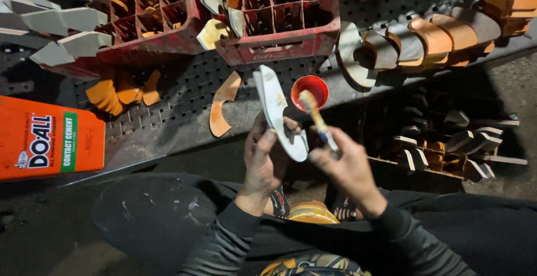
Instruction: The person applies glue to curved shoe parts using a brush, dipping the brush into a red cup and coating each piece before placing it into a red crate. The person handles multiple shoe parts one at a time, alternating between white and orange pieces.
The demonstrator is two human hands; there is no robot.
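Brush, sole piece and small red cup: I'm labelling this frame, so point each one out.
brush (316,116), head view, on its handle below the bristles.
sole piece (274,105), head view, on its pale flat face.
small red cup (317,87), head view, on its inner wall.

The sole (278,114) in the left hand (263,161) is white, and the round pot (310,90) just above the right hand (347,167) is red. Far left of both lies an orange tin (50,137) with a green stripe; red crates (268,13) stand beyond.

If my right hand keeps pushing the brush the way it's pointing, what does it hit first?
Most likely the small round red bowl: the brush in the right hand already has its tip over the rim. Depth is unclear, so contact can't be confirmed.
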